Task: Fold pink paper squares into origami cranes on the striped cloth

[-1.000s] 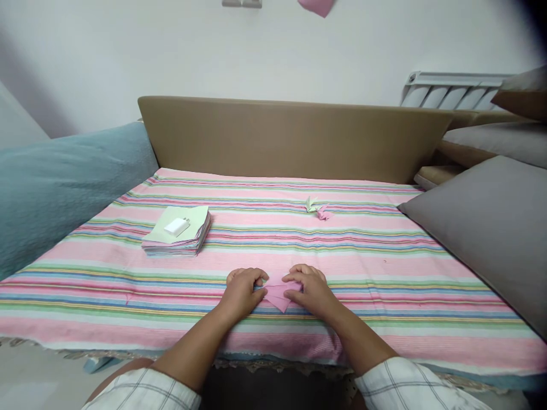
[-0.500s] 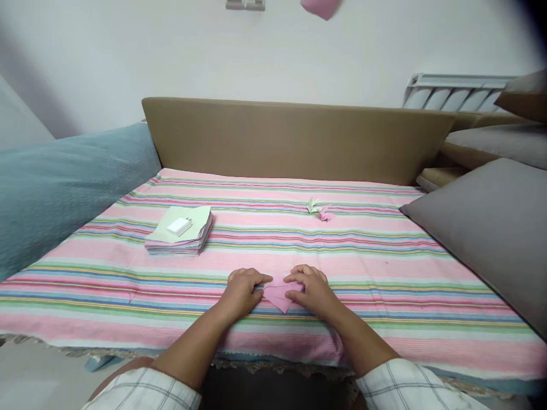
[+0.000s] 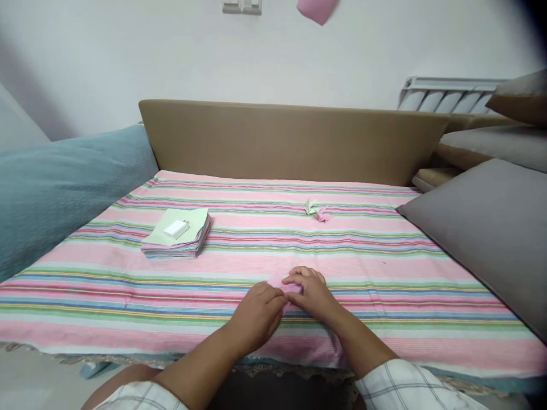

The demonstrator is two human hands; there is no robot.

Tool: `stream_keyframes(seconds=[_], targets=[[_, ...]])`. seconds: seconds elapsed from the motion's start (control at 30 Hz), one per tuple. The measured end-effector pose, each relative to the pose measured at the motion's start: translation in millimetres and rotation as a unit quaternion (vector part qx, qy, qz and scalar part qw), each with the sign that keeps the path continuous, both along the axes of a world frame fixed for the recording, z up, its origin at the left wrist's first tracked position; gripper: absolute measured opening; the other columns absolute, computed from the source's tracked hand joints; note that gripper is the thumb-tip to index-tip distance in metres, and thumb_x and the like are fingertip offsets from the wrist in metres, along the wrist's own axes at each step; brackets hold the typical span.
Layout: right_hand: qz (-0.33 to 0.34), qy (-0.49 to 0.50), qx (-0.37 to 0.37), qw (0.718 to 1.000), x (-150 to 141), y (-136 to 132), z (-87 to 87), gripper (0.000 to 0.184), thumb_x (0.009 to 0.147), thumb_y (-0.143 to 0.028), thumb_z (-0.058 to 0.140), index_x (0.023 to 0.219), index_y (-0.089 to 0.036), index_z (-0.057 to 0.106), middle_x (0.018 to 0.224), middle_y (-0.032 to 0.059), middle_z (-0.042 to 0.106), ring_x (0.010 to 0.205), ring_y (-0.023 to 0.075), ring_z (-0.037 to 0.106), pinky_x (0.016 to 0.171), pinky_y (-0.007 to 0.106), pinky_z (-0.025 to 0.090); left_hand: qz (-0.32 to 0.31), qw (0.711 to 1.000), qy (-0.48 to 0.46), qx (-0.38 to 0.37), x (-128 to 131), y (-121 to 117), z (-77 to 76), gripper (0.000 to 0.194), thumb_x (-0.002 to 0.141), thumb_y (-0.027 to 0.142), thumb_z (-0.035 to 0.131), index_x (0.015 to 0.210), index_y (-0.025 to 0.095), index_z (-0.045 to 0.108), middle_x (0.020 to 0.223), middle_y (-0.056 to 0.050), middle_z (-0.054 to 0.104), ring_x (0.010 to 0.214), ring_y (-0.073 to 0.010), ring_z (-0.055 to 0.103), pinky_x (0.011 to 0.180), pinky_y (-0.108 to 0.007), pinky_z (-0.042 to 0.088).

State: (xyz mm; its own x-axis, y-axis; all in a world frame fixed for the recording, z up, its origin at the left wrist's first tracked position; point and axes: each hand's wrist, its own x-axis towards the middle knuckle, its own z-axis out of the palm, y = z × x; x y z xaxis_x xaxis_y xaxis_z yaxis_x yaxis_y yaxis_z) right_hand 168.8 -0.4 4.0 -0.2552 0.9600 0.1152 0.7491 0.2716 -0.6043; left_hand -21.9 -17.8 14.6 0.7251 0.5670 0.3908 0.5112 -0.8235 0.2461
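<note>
A small folded piece of pink paper (image 3: 277, 281) lies on the striped cloth near the front edge, mostly covered by my fingers. My left hand (image 3: 258, 313) has its fingers closed over the paper's near left part. From the right, my right hand (image 3: 311, 290) grips the same paper between thumb and fingers. The fingertips of both hands almost meet at the middle of the paper. Its lower corner is largely hidden behind my left hand.
The striped cloth (image 3: 239, 267) covers the seat. Left stands a stack of coloured paper (image 3: 197, 223) with a white charger plug (image 3: 176, 229) on top. Farther back sit a pale green folded crane (image 3: 310, 208) and a pink one (image 3: 323, 215). Grey cushions (image 3: 482, 228) lie at right.
My left hand has moved right and toward me, from the paper's left edge onto its near part, covering the lower corner. My right hand stays at the paper. The view shifts slightly.
</note>
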Motion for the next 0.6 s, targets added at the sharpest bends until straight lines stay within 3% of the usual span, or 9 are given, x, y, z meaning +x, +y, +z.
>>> stream_keyframes(seconds=[0.1,0.2,0.3,0.6], targets=[[0.019,0.030,-0.003,0.999,7.1,0.9,1.9,0.024,0.072,-0.030,0.065,0.096,-0.028,0.067,0.107,0.0030,0.059,0.105,0.0223,0.049,0.095,0.041,0.030,0.014,0.999,0.026,0.013,4.0,-4.7,-2.3,0.026,0.084,0.015,0.046,0.108,0.016,0.055,0.099,-0.007,0.061,0.090,-0.0208,0.052,0.082,-0.038,0.044],[0.030,0.054,-0.007,0.998,16.8,1.7,4.5,0.012,0.077,-0.030,0.059,0.082,-0.022,0.067,0.108,0.0059,0.058,0.102,0.0218,0.051,0.091,0.038,0.036,0.013,0.999,0.032,0.023,3.7,-3.9,-3.9,0.023,0.084,0.017,0.047,0.105,0.017,0.056,0.095,-0.007,0.061,0.088,-0.0200,0.053,0.081,-0.037,0.045],[0.032,0.044,-0.004,0.998,22.8,1.9,6.3,0.015,0.078,-0.032,0.058,0.070,-0.020,0.065,0.109,0.0077,0.057,0.103,0.0225,0.050,0.090,0.037,0.037,0.007,0.999,0.025,0.029,2.7,-2.3,-4.4,0.020,0.084,0.018,0.048,0.102,0.019,0.057,0.094,-0.006,0.060,0.087,-0.0189,0.054,0.081,-0.036,0.045],[0.040,0.016,0.006,0.999,21.7,2.6,5.6,0.013,0.076,-0.029,0.062,0.067,-0.020,0.064,0.107,0.0069,0.055,0.103,0.0215,0.048,0.091,0.036,0.036,0.003,0.998,0.047,0.035,2.4,-1.1,-3.1,0.022,0.085,0.019,0.045,0.103,0.018,0.058,0.091,-0.007,0.059,0.083,-0.0191,0.052,0.075,-0.034,0.046]])
